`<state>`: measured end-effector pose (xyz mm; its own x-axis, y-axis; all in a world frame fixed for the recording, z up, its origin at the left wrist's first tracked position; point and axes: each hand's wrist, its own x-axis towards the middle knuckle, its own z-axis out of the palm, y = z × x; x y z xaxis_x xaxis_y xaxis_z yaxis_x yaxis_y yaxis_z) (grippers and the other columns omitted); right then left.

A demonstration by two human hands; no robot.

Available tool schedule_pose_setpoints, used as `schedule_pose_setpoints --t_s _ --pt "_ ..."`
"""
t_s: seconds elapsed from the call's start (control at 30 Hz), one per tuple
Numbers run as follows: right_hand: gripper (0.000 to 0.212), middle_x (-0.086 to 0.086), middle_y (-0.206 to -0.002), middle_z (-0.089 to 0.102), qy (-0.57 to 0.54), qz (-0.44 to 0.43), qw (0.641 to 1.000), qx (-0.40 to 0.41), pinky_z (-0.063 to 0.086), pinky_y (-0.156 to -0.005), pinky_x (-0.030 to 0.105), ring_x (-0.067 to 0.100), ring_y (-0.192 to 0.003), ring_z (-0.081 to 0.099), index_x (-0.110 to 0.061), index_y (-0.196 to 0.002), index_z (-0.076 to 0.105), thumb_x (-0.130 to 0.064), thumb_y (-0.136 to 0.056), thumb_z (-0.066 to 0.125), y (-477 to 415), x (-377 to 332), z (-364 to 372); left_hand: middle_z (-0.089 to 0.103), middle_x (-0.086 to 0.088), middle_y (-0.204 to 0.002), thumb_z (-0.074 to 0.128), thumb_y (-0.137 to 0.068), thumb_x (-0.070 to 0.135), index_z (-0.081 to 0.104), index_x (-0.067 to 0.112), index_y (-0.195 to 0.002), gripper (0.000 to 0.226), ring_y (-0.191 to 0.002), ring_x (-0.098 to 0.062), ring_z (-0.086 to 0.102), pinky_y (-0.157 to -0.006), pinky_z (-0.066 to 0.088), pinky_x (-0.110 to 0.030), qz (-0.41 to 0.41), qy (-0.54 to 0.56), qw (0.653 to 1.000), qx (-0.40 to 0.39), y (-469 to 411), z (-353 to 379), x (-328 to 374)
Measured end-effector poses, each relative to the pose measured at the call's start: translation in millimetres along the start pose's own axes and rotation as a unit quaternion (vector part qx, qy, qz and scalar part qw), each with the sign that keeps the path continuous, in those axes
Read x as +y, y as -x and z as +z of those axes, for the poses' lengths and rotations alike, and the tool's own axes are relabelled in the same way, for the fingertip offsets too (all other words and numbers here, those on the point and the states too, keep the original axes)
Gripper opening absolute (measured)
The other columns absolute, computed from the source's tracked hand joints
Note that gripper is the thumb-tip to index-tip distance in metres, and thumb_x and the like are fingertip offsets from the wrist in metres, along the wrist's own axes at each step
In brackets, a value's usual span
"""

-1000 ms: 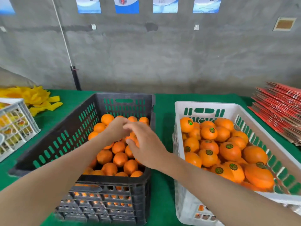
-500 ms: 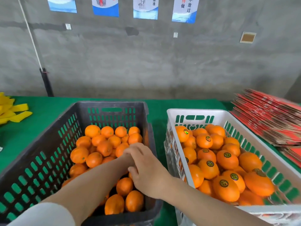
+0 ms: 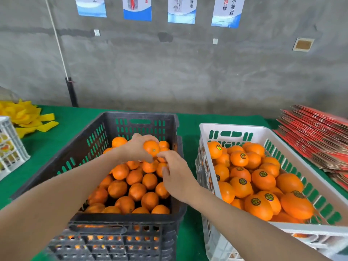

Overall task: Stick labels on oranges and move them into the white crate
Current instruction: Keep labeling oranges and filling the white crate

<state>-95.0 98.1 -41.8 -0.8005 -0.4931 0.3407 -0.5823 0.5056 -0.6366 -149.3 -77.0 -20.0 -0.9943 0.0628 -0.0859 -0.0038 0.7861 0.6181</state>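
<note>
The orange [image 3: 151,148] in play sits up in the left hand [image 3: 134,150], lifted clear above the heap in the black crate [image 3: 131,117], towards that crate's far right part. The fingers wrap over its top and the thumb goes under it, so the grip is closed round the fruit; its bare skin faces the camera and carries no sticker that shows. The right hand [image 3: 178,178] comes in from below and to the right, its fingertips [image 3: 163,153] bunched together right at the orange's lower right edge. Whether they pinch a label there I cannot tell.

Half a second ago both hands were down low at the near right corner of the black crate, buried among the fruit with no orange raised. Now the left one is higher and further back with the orange in it, and the right has followed it up.

The black crate holds plain oranges [image 3: 136,191], heaped a few deep. Just to its right on the green table cover [image 3: 188,127], the white crate [image 3: 235,128] holds stickered oranges [image 3: 263,182], each with a round dark label [image 3: 263,173] facing up. Flat red cartons [image 3: 316,136] are stacked on the far right. On the far left stands another white crate [image 3: 11,147] beside a heap of yellow pieces [image 3: 26,115].
</note>
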Motion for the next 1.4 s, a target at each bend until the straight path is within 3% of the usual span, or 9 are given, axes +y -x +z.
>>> schedule_pose_setpoints --t_s 0.13,0.3,0.47,0.53,0.7,0.9,1.2,1.3,1.4 --pt "0.034 0.011 -0.119 0.056 -0.035 -0.032 0.997 0.059 0.039 -0.098 0.03 0.021 -0.114 0.049 -0.005 -0.12 0.054 0.006 -0.089 0.045 5 -4 -8 0.057 -0.008 -0.115 0.08 -0.063 0.002 0.058 0.037 -0.11 0.063 -0.086 -0.019 0.063 -0.06 0.057 -0.029 0.042 0.282 0.955 0.079 64 -21 11" --pt "0.027 0.003 -0.113 0.061 -0.119 -0.072 0.987 0.081 0.045 -0.085 0.012 0.007 -0.104 0.054 -0.009 -0.117 0.057 -0.003 -0.091 0.052 41 -22 -26 0.057 -0.004 -0.107 0.068 -0.057 0.022 0.054 0.027 -0.106 0.051 -0.079 -0.016 0.062 -0.055 0.047 -0.025 0.059 0.412 0.905 0.084 139 -2 49" --pt "0.019 -0.014 -0.101 0.064 -0.229 -0.076 0.966 0.091 0.047 -0.077 0.011 0.0 -0.096 0.059 -0.02 -0.104 0.059 -0.007 -0.092 0.052 112 -16 -60 0.059 -0.013 -0.127 0.066 -0.058 0.031 0.053 0.018 -0.127 0.071 -0.095 -0.031 0.06 -0.075 0.05 -0.041 0.044 0.564 0.825 0.001 185 49 92" --pt "0.023 -0.026 -0.092 0.064 -0.24 -0.054 0.964 0.096 0.047 -0.074 0.012 -0.002 -0.091 0.061 -0.029 -0.098 0.057 -0.008 -0.09 0.052 143 -1 -66 0.064 -0.001 -0.119 0.081 -0.053 0.034 0.068 0.031 -0.107 0.056 -0.091 -0.02 0.064 -0.065 0.05 -0.03 0.05 0.586 0.809 -0.025 198 77 106" --pt "0.014 -0.019 -0.089 0.064 -0.065 0.011 0.997 -0.041 0.041 -0.07 0.006 -0.005 -0.079 0.057 -0.011 -0.098 0.065 -0.007 -0.09 0.054 211 71 -51 0.065 -0.003 -0.089 0.09 -0.042 0.035 0.063 0.018 -0.112 0.077 -0.073 -0.017 0.053 -0.062 0.042 -0.024 -0.014 0.525 0.847 -0.09 219 158 116" --pt "0.04 0.011 -0.127 0.049 0.194 0.123 0.91 -0.345 0.034 -0.102 0.032 0.025 -0.122 0.04 -0.011 -0.126 0.055 -0.031 -0.091 0.054 239 133 -19 0.065 -0.006 -0.084 0.082 -0.053 0.036 0.061 0.003 -0.112 0.071 -0.058 -0.016 0.054 -0.051 0.043 -0.02 -0.152 0.494 0.852 -0.087 219 210 93" --pt "0.021 0.009 -0.12 0.054 0.227 0.127 0.921 -0.29 0.041 -0.099 0.034 0.024 -0.119 0.044 -0.007 -0.099 0.068 -0.017 -0.09 0.052 238 142 -4 0.068 -0.008 -0.107 0.086 -0.057 0.035 0.056 0.012 -0.118 0.072 -0.096 -0.022 0.065 -0.078 0.05 -0.031 -0.233 0.516 0.823 -0.043 218 237 64" --pt "0.017 0.01 -0.108 0.06 0.142 0.126 0.949 -0.253 0.044 -0.086 0.028 0.023 -0.103 0.054 -0.01 -0.09 0.064 -0.007 -0.09 0.047 235 134 -19 0.058 -0.004 -0.128 0.084 -0.048 0.051 0.055 0.016 -0.123 0.088 -0.123 -0.022 0.048 -0.112 0.028 -0.042 -0.214 0.499 0.838 -0.058 221 240 61" --pt "0.015 0.009 -0.101 0.064 0.05 0.12 0.959 -0.251 0.041 -0.076 0.019 0.014 -0.087 0.053 -0.003 -0.095 0.064 -0.006 -0.091 0.05 228 117 -39 0.06 -0.003 -0.129 0.081 -0.028 0.07 0.064 0.017 -0.118 0.105 -0.129 -0.025 0.043 -0.117 0.014 -0.047 -0.156 0.448 0.872 -0.121 217 240 60"
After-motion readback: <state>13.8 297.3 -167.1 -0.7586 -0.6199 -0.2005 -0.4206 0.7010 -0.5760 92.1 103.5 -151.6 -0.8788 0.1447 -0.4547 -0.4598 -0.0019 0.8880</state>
